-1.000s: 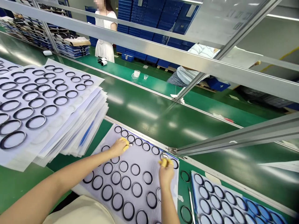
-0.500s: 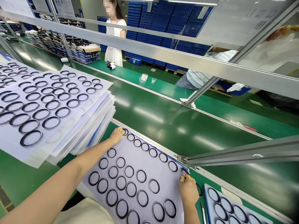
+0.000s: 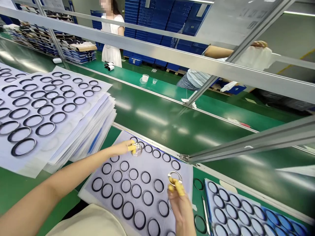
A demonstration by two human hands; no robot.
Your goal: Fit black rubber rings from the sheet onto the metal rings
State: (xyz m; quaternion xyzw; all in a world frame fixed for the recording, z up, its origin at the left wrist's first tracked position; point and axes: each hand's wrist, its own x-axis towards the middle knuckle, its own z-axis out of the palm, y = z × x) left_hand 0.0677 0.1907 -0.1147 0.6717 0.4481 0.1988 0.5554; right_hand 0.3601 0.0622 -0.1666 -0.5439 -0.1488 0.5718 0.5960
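While pinch-tight, right hand (image 3: pixel 178 197) on ring (image 3: pixel 175 172)

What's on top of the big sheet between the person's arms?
Lots of black rings lie on the sheet. The right hand partly covers one; anything fully beneath it or the left hand can't be seen.

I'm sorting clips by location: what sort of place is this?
Probably a factory workshop, judging by the long green work surface, many black rings on sheets, and tall stacks of blue crates.
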